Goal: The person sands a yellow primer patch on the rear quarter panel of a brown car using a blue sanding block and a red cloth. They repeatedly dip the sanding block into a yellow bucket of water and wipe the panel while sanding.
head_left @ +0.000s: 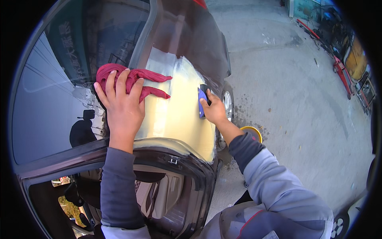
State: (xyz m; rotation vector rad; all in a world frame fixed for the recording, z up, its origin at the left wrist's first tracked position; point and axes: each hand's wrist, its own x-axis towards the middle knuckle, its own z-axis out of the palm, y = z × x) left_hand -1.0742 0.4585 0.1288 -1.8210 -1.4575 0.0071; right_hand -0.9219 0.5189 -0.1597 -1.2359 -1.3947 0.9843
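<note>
My left hand (pixel 121 101) lies flat on a crumpled red cloth (pixel 153 84), pressing it against the dark car's fender (pixel 175 115) near the base of the windscreen pillar. The fender panel looks pale and glossy, as if covered by film. My right hand (pixel 215 110) grips a blue and black squeegee (pixel 202 100), its blade set against the right part of that panel, just above the front wheel (pixel 227 104).
The car's windscreen (pixel 51 99) fills the left side. An open door shows the cabin and a seat (pixel 159 195) below. A yellow round object (pixel 253 133) lies on the concrete floor by the wheel. Red equipment (pixel 341 65) stands at the far right.
</note>
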